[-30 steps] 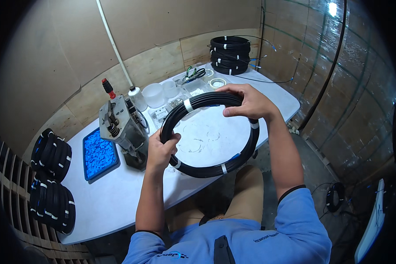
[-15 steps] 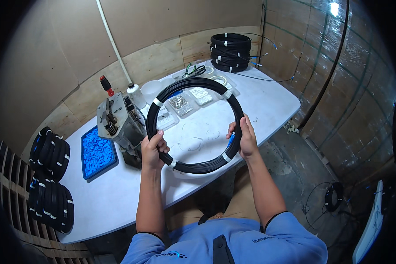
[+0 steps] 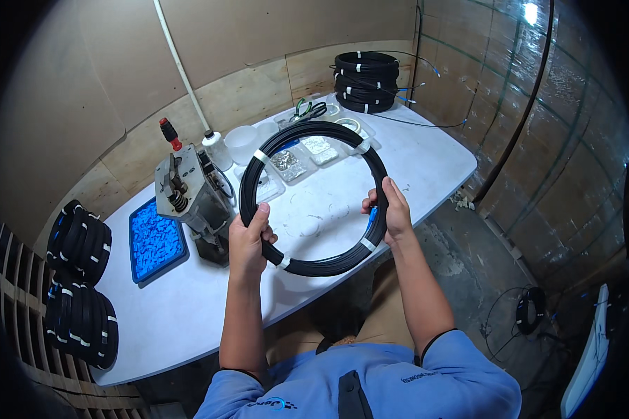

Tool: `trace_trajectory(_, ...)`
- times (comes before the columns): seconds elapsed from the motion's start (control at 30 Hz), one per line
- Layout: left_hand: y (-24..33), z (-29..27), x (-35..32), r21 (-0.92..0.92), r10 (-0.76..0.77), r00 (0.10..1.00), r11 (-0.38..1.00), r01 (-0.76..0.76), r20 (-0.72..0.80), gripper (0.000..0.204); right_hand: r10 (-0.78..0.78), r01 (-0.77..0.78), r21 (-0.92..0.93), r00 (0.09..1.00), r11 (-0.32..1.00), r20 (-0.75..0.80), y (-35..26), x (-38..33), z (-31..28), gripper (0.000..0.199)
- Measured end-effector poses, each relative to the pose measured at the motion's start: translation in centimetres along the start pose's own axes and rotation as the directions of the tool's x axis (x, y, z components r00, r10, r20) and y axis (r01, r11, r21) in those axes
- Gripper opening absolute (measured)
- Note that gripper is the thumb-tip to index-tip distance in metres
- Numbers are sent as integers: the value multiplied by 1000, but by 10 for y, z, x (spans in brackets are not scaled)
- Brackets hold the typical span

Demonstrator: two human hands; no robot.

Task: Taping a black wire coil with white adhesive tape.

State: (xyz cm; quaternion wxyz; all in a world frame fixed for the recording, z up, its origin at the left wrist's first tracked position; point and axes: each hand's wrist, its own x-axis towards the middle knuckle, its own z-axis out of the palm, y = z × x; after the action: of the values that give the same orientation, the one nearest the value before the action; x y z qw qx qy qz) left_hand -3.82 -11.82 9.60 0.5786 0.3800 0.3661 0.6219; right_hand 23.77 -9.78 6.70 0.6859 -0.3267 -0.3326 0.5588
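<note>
A large coil of black cable [image 3: 314, 268], bound with several white tape bands, is held up tilted above the near part of the white table [image 3: 426, 164]. My left hand [image 3: 250, 241] is closed round its lower left side, thumb on top. On the right side my right hand [image 3: 393, 213] grips the coil too, its fingers curled inside the ring. A small blue connector [image 3: 372, 217] shows beside those fingers, along the coil's inner edge. Through the ring the tabletop is visible, with faint marks on it.
Left of the coil stands a metal bench press [image 3: 197, 202] with a red-black handle. A blue tray [image 3: 157, 241] of small blue parts lies beside it. Behind are a white bottle [image 3: 217, 150] and clear parts boxes [image 3: 286, 165]. Coil stacks stand far right [image 3: 367, 84] and left [image 3: 82, 325].
The coil has shifted slightly to the right and turned a little clockwise, both hands moving with it. Both hands keep their hold.
</note>
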Motion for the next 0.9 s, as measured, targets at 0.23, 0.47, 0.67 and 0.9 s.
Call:
trace_trajectory(0.23,0,3,-2,105,13,1000,994,-14,5,29,61,-60,96,998,994,-7,20,-3,-15,32)
trace_trajectory(0.47,-13,-10,6,31,-103,992,994,106,-66,30,63,-64,-32,997,997,-48,10,-10,-7,37)
trace_trajectory(0.67,-23,-18,11,-25,-130,989,991,128,-75,32,-7,2,-176,1000,984,-27,-1,-19,0,44)
trace_trajectory(0.9,-33,-15,5,-2,-81,994,997,81,-78,29,-71,76,-239,997,968,30,5,-11,-12,38)
